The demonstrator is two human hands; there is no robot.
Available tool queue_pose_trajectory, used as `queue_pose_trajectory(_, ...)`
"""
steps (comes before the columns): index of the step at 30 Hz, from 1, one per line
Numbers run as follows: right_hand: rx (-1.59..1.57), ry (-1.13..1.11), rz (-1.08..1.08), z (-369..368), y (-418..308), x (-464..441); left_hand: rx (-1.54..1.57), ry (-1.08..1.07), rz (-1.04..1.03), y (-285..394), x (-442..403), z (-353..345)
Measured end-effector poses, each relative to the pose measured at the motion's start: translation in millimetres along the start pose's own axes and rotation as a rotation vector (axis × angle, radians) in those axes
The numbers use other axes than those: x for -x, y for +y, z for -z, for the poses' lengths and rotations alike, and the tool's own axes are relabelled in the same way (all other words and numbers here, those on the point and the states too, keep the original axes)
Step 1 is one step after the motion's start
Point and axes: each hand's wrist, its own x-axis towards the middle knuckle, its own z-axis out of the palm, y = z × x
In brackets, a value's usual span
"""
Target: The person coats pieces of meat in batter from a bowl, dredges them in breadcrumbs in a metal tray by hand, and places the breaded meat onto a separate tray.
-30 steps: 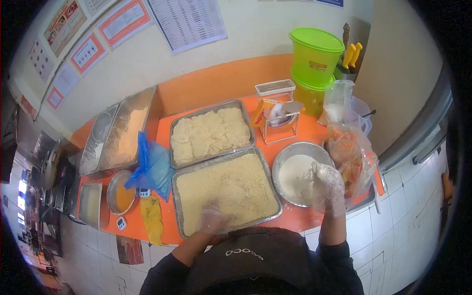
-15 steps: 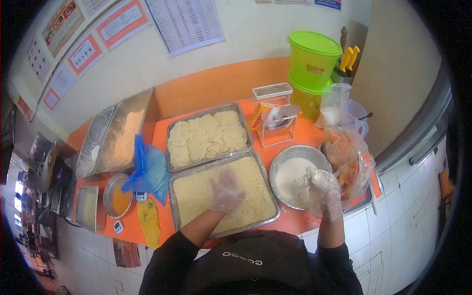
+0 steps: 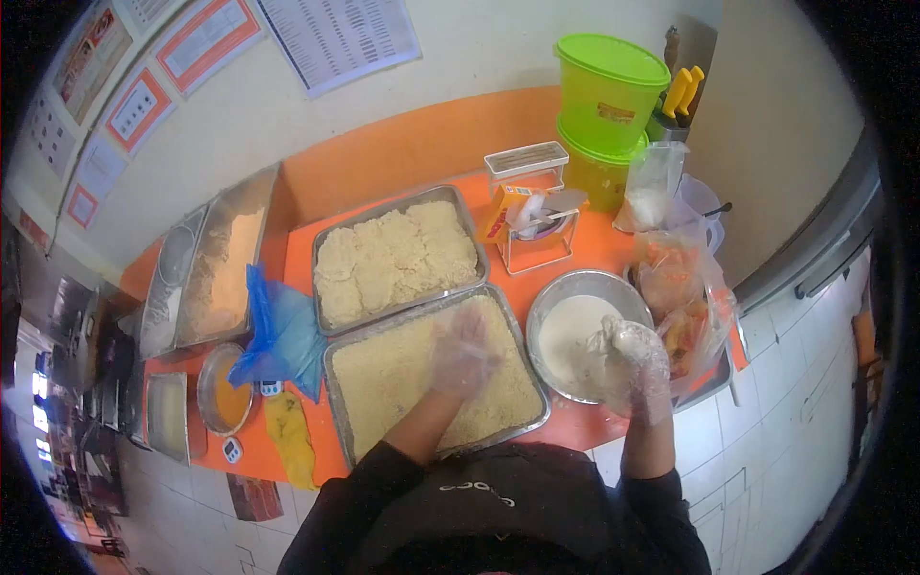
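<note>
My left hand (image 3: 466, 356), in a clear plastic glove, lies over the pale crumbs in the front metal tray (image 3: 343, 436). Its fingers look stretched out, though motion blurs them. My right hand (image 3: 634, 362) is gloved too and thickly coated in white. It hangs over the right side of a round metal bowl (image 3: 542, 305) of white, batter-like liquid (image 3: 565, 340). The right fingers are bent and bunched together, and whatever they may hold is hidden. Behind the crumb tray is a second metal tray (image 3: 470, 216) packed with crumb-coated flat pieces (image 3: 393, 254).
Left are a blue plastic bag (image 3: 287, 335), an orange-liquid bowl (image 3: 227, 388), a yellow cloth (image 3: 289, 441) and a metal bin of orange powder (image 3: 228, 273). A white wire rack (image 3: 537, 251), green tubs (image 3: 613, 91) and bagged food (image 3: 676, 307) stand at the back and right.
My left hand has shifted right across the crumbs. My right hand stays over the bowl's right side, nearly unmoved. The whole view has tilted slightly.
</note>
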Motion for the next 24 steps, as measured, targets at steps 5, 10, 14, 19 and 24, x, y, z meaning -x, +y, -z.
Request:
queue_pose_trajectory(5, 0.124, 0.078, 0.045, 5.8, 2.1, -7.9, 0.115, 0.188, 0.05, -26.7, -16.1, -52.1)
queue_pose_trajectory(10, 0.041, -0.002, 0.009, 2.2, -2.1, 1.8, -0.466, 0.102, 0.16, -11.6, -1.0, -2.8)
queue_pose_trajectory(14, 0.175, 0.163, 0.12, 27.9, 12.6, -2.2, 0.023, 0.142, -0.032, -31.0, 30.7, -35.8)
queue_pose_trajectory(19, 0.2, 0.062, 0.055, 3.1, 4.4, -2.0, -0.236, 0.273, 0.007, -54.1, 10.7, -67.3)
queue_pose_trajectory(24, 0.082, 0.065, 0.071, -14.8, -5.2, 5.3, -0.185, 0.002, 0.121, -28.9, 23.5, -27.5)
